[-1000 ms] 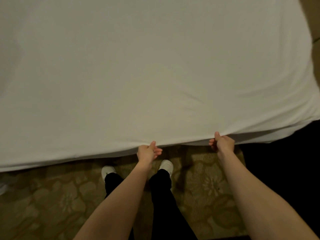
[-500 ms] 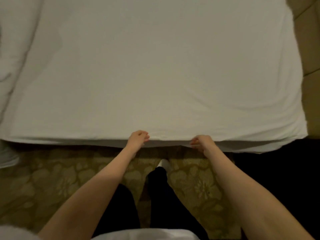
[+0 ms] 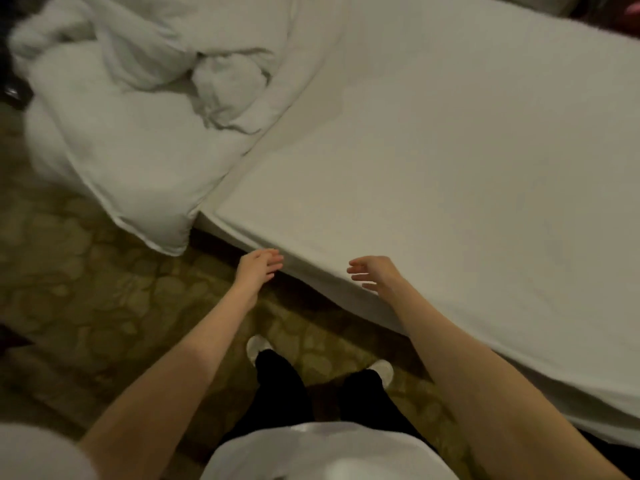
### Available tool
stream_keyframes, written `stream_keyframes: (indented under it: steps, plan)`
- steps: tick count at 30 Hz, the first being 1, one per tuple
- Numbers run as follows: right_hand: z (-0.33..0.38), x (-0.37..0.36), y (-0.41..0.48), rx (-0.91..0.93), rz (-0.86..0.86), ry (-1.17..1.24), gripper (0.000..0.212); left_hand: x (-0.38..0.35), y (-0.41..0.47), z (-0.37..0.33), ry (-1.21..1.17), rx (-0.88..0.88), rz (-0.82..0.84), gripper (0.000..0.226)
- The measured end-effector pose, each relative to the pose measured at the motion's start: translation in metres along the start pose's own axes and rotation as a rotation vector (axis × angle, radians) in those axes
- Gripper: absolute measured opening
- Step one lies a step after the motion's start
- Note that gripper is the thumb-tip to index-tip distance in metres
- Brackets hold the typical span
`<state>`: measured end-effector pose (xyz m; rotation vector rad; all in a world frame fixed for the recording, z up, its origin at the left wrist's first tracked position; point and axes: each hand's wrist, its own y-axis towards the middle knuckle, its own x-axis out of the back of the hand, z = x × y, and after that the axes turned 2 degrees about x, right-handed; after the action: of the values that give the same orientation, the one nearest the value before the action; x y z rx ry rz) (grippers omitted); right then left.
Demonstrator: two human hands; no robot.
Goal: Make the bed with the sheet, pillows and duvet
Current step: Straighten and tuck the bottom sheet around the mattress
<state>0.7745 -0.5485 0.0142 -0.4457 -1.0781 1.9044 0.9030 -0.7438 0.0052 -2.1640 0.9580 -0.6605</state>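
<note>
Fingers [image 3: 274,264] of the left hand [image 3: 258,270] were straight and empty, just beside the near edge of the sheet [image 3: 450,168]. The right hand [image 3: 377,273] hung loosely spread over that edge, gripping nothing. The sheet lay flat across the bed [image 3: 609,424]. At far left, the crumpled duvet [image 3: 138,109] spilled onto the carpet [image 3: 86,299].

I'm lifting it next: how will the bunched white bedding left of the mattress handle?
Probably floppy: the bunched white bedding lies in twisted folds. Likely light for its bulk: it looks puffy. A corner droops toward the carpet, so it may trail.
</note>
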Motion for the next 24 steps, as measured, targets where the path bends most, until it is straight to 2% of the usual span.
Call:
stream_keyframes:
  steps: [5,9,15,24]
  plan:
    - [0.050,-0.123,-0.004,0.041,0.043,-0.010,0.024,0.110,0.018,-0.011,-0.110,0.041,-0.046,0.026]
    - [0.095,-0.214,0.002,0.050,0.107,-0.112,0.012,0.189,0.031,-0.025,-0.184,0.027,-0.081,0.023]
    - [0.161,-0.333,0.017,0.166,0.242,-0.238,0.013,0.290,0.059,-0.050,-0.350,0.004,-0.219,0.025]
    - [0.245,-0.496,0.071,0.157,0.436,-0.469,0.020,0.410,0.110,-0.084,-0.514,0.061,-0.466,0.026]
